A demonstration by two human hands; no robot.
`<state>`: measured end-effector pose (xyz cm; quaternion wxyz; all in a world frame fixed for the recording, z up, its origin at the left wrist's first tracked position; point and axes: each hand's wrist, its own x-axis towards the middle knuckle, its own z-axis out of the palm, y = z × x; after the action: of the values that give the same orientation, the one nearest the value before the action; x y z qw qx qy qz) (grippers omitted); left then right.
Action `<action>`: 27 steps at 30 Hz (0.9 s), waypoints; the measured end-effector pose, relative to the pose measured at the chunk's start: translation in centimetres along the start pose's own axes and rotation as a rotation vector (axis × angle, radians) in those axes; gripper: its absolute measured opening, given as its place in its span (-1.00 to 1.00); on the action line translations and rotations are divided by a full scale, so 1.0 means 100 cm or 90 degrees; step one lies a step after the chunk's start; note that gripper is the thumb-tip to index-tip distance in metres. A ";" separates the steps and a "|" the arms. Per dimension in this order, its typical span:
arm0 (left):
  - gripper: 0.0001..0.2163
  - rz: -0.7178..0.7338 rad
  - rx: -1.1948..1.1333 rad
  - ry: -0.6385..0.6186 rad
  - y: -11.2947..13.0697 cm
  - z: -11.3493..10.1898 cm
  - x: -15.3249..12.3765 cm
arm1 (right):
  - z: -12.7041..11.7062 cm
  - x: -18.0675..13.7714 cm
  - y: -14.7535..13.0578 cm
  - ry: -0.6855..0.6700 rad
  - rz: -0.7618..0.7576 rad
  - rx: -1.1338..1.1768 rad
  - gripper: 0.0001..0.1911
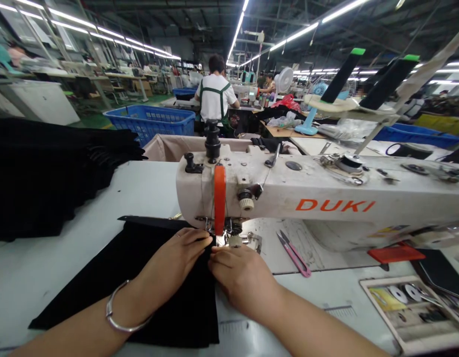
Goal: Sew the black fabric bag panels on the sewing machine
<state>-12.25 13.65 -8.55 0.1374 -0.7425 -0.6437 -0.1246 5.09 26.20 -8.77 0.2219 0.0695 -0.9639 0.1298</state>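
Note:
A black fabric piece point(169, 297) lies on the white sewing table, its upper right edge at the needle area of a white sewing machine point(274, 193). My left hand point(177, 258) rests on the fabric, fingers together and pressing it just left of the presser foot. Close beside it, my right hand point(240, 272) has its fingers curled in on the fabric's right edge, thumb and fingertips pinching there. The fingertips of both hands nearly meet in front of the needle, which is mostly hidden behind an orange guard point(219, 198).
Pink thread snips point(294, 253) lie right of the needle. A parts tray point(408, 337) with bobbins and a red item point(396, 253) sit farther right. Stacked black fabric point(46, 173) fills the left. Beyond are a blue basket point(151, 121) and a seated person point(216, 94).

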 end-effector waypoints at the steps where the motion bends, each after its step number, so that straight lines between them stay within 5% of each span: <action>1: -0.63 0.003 0.011 -0.004 0.002 -0.001 0.000 | -0.001 0.000 0.000 -0.002 -0.002 0.000 -0.78; 13: -0.69 -0.075 -0.136 -0.018 -0.001 -0.005 0.007 | 0.001 0.002 0.001 -0.055 0.032 -0.008 -0.82; 18: -0.69 -0.125 -0.195 -0.098 0.001 -0.017 -0.009 | -0.009 0.000 -0.003 -0.064 0.056 0.037 -0.80; 22: 0.05 -0.115 -0.200 -0.173 0.028 -0.037 -0.047 | -0.052 -0.017 -0.007 -0.146 0.106 0.115 -0.48; 25: -0.14 -0.063 -0.136 -0.130 0.051 -0.041 -0.074 | -0.070 -0.027 -0.002 -0.196 0.139 0.090 -0.31; 27: -0.33 -0.049 -0.093 -0.083 0.060 -0.038 -0.082 | -0.065 -0.023 0.006 -0.167 0.173 -0.003 -0.52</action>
<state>-7.46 3.87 -8.23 0.0358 -0.7319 -0.6683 -0.1283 9.71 28.74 -4.34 0.0749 -0.0451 -0.9854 0.1464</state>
